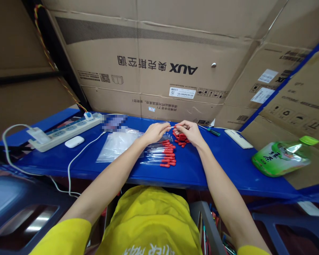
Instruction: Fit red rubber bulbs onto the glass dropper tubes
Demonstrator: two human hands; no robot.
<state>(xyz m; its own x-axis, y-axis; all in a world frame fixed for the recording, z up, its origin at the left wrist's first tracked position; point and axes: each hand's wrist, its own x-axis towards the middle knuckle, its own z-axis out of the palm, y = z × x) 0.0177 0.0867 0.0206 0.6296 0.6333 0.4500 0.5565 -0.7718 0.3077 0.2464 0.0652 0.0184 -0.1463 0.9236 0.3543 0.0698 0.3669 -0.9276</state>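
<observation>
My left hand pinches a thin glass dropper tube, its fingertips pointing right. Facing it, my right hand is closed on a small red rubber bulb at the tube's end. How far the tube sits inside the bulb I cannot tell. Below my hands lies a row of glass droppers with red bulbs on their right ends. Loose red bulbs are heaped under my right hand. Bare glass tubes lie beside my left hand, partly hidden by it.
Clear plastic bags lie left of the droppers on the blue table. To the right are a screwdriver, a white phone-like slab and a green bottle. A power strip, cables and a white earbud case occupy the left; cardboard walls the back.
</observation>
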